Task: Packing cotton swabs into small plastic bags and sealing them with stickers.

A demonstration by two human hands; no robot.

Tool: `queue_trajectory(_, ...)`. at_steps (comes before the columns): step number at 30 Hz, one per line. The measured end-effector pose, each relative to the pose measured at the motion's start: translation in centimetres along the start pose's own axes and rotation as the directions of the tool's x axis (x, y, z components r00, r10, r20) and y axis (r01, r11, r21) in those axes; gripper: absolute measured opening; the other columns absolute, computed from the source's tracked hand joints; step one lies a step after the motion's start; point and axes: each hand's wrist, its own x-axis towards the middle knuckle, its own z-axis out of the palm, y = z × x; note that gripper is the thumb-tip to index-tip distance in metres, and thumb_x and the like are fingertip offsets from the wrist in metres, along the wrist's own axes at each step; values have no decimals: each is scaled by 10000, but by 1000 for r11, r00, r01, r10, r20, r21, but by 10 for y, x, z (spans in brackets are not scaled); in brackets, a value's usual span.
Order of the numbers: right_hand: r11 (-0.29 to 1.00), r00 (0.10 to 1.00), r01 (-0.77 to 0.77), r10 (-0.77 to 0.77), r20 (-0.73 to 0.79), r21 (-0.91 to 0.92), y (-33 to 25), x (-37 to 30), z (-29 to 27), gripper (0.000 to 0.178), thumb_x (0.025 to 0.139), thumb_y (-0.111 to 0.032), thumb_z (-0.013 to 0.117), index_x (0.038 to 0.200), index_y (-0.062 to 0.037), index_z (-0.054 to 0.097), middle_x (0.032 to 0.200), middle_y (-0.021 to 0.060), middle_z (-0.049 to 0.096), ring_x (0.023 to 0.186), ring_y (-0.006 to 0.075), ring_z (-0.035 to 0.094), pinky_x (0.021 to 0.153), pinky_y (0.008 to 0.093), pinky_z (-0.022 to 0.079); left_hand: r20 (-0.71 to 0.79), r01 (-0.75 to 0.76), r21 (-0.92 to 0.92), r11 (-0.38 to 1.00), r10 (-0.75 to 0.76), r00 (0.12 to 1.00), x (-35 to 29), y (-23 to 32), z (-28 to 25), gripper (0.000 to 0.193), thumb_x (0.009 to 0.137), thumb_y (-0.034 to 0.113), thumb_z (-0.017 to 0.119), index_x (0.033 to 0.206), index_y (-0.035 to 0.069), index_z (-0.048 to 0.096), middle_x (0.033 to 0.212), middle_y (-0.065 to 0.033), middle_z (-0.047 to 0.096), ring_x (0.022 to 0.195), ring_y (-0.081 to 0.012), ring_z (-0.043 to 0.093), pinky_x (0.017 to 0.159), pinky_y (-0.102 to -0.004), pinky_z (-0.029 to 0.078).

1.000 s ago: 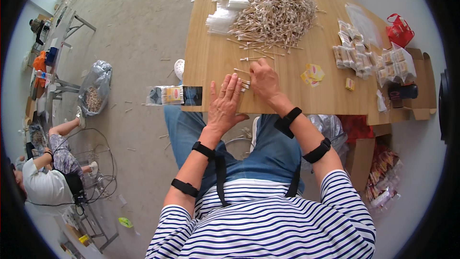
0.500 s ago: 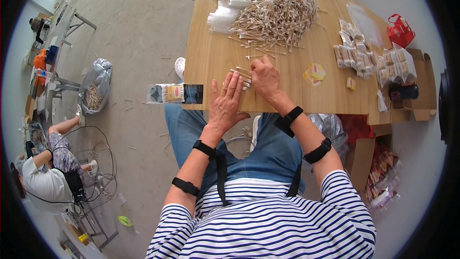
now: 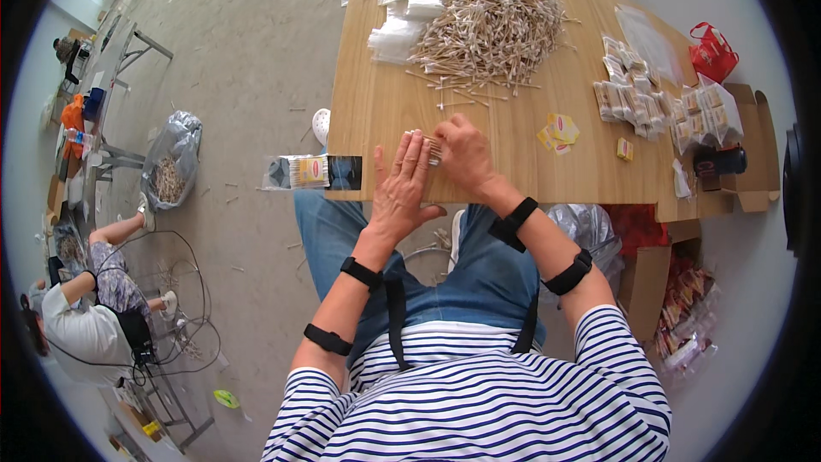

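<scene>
Near the table's front edge, a small row of cotton swabs (image 3: 434, 152) lies between my two hands. My left hand (image 3: 400, 180) rests flat, its fingers stretched and touching the left ends of the swabs. My right hand (image 3: 464, 156) has its fingers curled closed at the right side of the row; its fingertips are partly hidden. Beyond them spreads a large heap of loose cotton swabs (image 3: 500, 21). Several yellow-and-white cards (image 3: 560, 130) lie to the right of my right hand. A clear bag of packed swabs (image 3: 309, 172) sits at the table's left edge.
White plastic bags (image 3: 398, 34) lie left of the heap. Filled swab packs (image 3: 633, 98), a small yellow pack (image 3: 625, 150), a red bag (image 3: 713, 53) and a cardboard box (image 3: 757, 145) stand at right. On the floor at left are a swab-filled sack (image 3: 171, 162) and a seated person (image 3: 90, 325).
My right hand has shifted slightly down and left, closer to my left fingers. The swabs between the hands now sit closer together and show less. My left hand has barely moved.
</scene>
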Motion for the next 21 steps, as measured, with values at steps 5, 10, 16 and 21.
queue_trajectory(5,965,979,-194,179,-100,-176,-3,42,-10,127,846,-151,681,896,-34,670,994,175,648,918,385,686,769,467,563,-11,-16,-3,1000,16,1000,6,1,-3,1358,525,597,882,1580,17,256,1669,-128,217,1559,-264,162,1238,-595,8)
queue_trajectory(10,959,980,-189,168,-111,-213,22,60,15,163,808,-178,688,869,-27,688,978,177,677,913,389,686,810,473,556,18,-9,-36,999,10,1000,14,5,3,1352,508,611,874,1575,36,274,1658,-119,238,1553,-271,181,1245,-589,54)
queue_trajectory(16,967,976,-206,214,42,-152,23,59,1,104,781,-132,675,771,-30,689,892,188,692,904,374,674,821,467,537,5,17,-27,999,-17,1000,10,0,6,1356,508,605,879,1579,41,268,1657,-116,240,1555,-270,176,1247,-585,63)
queue_trajectory(21,982,994,-100,91,-67,-163,67,52,-6,64,777,-83,662,752,-24,671,855,193,685,860,377,661,794,466,524,-3,-5,-41,999,5,1000,15,4,6,1380,491,604,891,1582,42,258,1659,-112,233,1556,-268,168,1249,-581,73)
